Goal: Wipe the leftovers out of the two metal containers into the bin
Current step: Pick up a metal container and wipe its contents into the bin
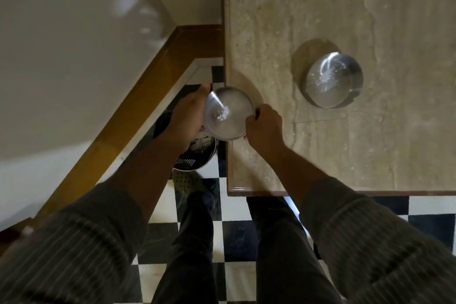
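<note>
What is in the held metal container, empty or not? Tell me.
Not empty: the metal container, held by the left hand and right hand, shows white leftovers.

Your beige stone desk carried one metal container standing alone, well in from its edges. Beside the desk, the checkered floor bore the bin.

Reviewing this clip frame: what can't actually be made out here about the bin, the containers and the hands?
Head view only:
- The bin: mostly hidden behind the left hand and forearm; its contents are unclear.
- Held container: the white residue is blurred; its underside is unseen.
- Second container on the counter: glare hides how much is left in it.
- Right hand: its fingertips are hidden behind its knuckles.
</note>
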Demonstrator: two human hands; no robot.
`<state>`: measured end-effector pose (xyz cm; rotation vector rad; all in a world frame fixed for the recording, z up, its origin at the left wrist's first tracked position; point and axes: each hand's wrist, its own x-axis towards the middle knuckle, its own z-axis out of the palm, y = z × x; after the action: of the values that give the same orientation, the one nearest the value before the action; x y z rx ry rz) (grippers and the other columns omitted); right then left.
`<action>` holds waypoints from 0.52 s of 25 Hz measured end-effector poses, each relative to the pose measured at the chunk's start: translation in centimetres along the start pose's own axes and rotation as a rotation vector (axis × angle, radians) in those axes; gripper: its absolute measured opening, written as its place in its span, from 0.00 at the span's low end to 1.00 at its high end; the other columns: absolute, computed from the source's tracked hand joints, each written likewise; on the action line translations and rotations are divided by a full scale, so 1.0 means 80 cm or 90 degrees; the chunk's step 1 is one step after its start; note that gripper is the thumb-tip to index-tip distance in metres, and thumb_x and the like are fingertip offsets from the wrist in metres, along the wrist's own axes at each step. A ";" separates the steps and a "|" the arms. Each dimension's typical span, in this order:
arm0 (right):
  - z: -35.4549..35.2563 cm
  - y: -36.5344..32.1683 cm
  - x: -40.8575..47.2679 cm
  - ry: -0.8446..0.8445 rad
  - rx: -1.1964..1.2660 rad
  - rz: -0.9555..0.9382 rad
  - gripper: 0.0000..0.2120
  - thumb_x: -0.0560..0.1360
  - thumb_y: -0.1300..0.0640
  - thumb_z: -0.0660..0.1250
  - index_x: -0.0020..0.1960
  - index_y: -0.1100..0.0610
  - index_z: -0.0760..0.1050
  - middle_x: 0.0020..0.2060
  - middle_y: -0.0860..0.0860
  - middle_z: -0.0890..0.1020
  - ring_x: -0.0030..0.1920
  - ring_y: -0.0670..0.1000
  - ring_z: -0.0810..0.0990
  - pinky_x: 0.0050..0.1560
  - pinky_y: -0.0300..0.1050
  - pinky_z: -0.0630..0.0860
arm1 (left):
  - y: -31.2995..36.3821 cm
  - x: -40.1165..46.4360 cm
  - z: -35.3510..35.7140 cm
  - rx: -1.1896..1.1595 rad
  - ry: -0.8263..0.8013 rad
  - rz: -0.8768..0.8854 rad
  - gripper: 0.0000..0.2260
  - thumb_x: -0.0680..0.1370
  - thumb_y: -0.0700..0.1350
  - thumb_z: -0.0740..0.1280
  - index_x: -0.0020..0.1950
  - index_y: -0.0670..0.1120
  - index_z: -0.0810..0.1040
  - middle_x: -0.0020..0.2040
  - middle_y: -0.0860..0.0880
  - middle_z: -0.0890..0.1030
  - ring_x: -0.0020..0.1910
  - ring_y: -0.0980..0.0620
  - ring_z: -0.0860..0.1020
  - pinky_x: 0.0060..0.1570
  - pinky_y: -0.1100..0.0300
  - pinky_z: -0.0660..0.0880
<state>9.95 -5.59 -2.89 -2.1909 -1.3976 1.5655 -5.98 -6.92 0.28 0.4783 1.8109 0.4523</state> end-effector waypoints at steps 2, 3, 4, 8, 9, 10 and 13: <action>0.029 0.002 -0.012 -0.036 -0.012 -0.013 0.03 0.77 0.64 0.62 0.49 0.61 0.74 0.44 0.56 0.80 0.44 0.59 0.84 0.43 0.56 0.84 | -0.028 -0.009 -0.029 -0.033 0.028 -0.043 0.25 0.81 0.63 0.56 0.64 0.47 0.79 0.62 0.42 0.81 0.58 0.44 0.81 0.59 0.43 0.79; 0.044 0.002 -0.016 -0.052 -0.024 -0.020 0.04 0.77 0.64 0.62 0.50 0.62 0.74 0.45 0.57 0.80 0.45 0.59 0.83 0.45 0.57 0.84 | -0.041 -0.010 -0.043 -0.052 0.036 -0.055 0.25 0.81 0.63 0.57 0.67 0.47 0.78 0.64 0.43 0.80 0.60 0.43 0.80 0.60 0.41 0.78; 0.059 0.000 -0.020 -0.070 -0.030 -0.024 0.05 0.77 0.63 0.63 0.52 0.63 0.75 0.47 0.59 0.81 0.46 0.60 0.83 0.46 0.59 0.84 | -0.054 -0.010 -0.056 -0.074 0.042 -0.063 0.25 0.81 0.62 0.58 0.69 0.47 0.76 0.66 0.44 0.79 0.62 0.44 0.79 0.60 0.41 0.78; 0.118 -0.005 -0.029 -0.155 -0.049 0.014 0.13 0.78 0.65 0.62 0.62 0.64 0.73 0.54 0.59 0.79 0.50 0.60 0.82 0.49 0.61 0.84 | -0.103 -0.002 -0.096 -0.147 0.080 -0.122 0.26 0.82 0.61 0.56 0.72 0.46 0.72 0.68 0.45 0.76 0.65 0.44 0.75 0.50 0.49 0.78; 0.126 -0.007 -0.031 -0.191 -0.028 0.045 0.14 0.78 0.65 0.62 0.64 0.63 0.72 0.55 0.60 0.79 0.47 0.59 0.81 0.48 0.61 0.85 | -0.115 0.003 -0.103 -0.143 0.081 -0.151 0.26 0.82 0.61 0.56 0.73 0.47 0.72 0.69 0.44 0.76 0.66 0.42 0.75 0.50 0.49 0.77; 0.139 -0.007 -0.032 -0.235 0.010 0.092 0.15 0.79 0.63 0.63 0.65 0.63 0.72 0.55 0.60 0.80 0.45 0.57 0.82 0.47 0.59 0.85 | -0.129 0.009 -0.114 -0.151 0.075 -0.181 0.26 0.81 0.62 0.57 0.73 0.48 0.71 0.70 0.43 0.75 0.66 0.41 0.75 0.52 0.48 0.77; 0.150 0.000 -0.030 -0.353 0.133 0.227 0.17 0.81 0.56 0.65 0.66 0.63 0.73 0.45 0.61 0.83 0.38 0.56 0.85 0.43 0.52 0.86 | -0.161 0.022 -0.131 -0.168 0.015 -0.206 0.28 0.79 0.65 0.58 0.74 0.51 0.71 0.72 0.44 0.74 0.67 0.40 0.74 0.48 0.50 0.77</action>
<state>0.31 -12.12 -6.79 -2.0460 -0.8955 2.4612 -17.73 -17.55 -5.07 -0.0032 1.7780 0.4642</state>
